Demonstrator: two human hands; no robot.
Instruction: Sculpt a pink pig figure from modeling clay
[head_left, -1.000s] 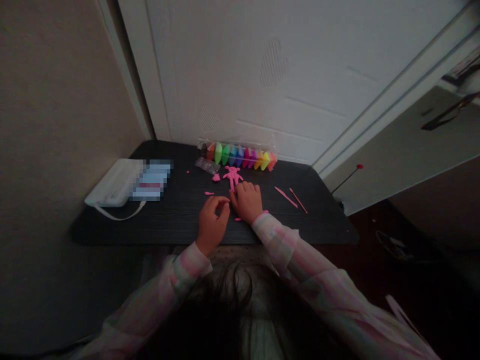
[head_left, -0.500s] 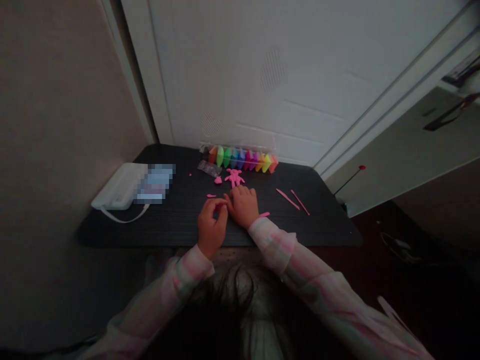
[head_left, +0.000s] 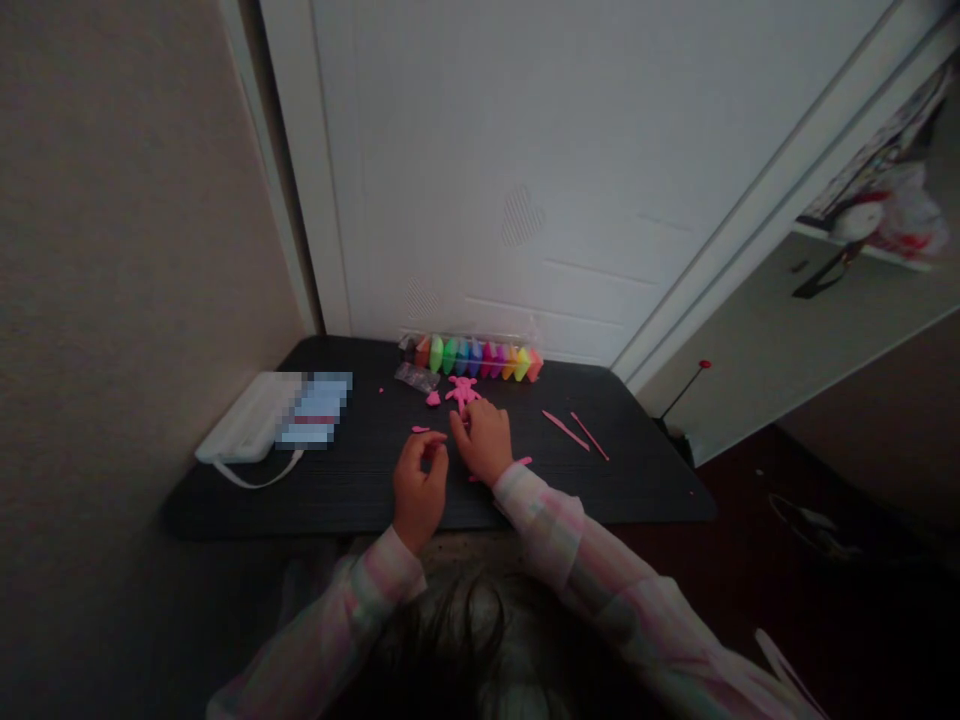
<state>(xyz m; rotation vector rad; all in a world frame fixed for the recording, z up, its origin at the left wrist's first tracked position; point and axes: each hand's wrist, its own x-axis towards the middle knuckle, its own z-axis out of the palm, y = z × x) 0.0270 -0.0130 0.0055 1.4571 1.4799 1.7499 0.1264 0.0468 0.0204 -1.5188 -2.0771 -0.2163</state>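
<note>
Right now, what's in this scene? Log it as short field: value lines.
Left hand: fingers curled above the table; grip unclear
Right hand: by the legs of the figure; contact unclear
Figure: pink, lying flat
Lump: pink, left of figure
Sticks: two, thin, pink, right of right hand
Blocks: multicoloured row, behind figure

A small pink figure (head_left: 463, 388) lies flat near the centre of the frame, its rounded lobes and arms spread, its lower end partly hidden. Just left of it sits a compact pink lump (head_left: 433, 399). Slightly lower left lies a thin pink sliver (head_left: 420, 430). Below and right of the figure, a pink strip (head_left: 526, 461) is partly covered.
</note>
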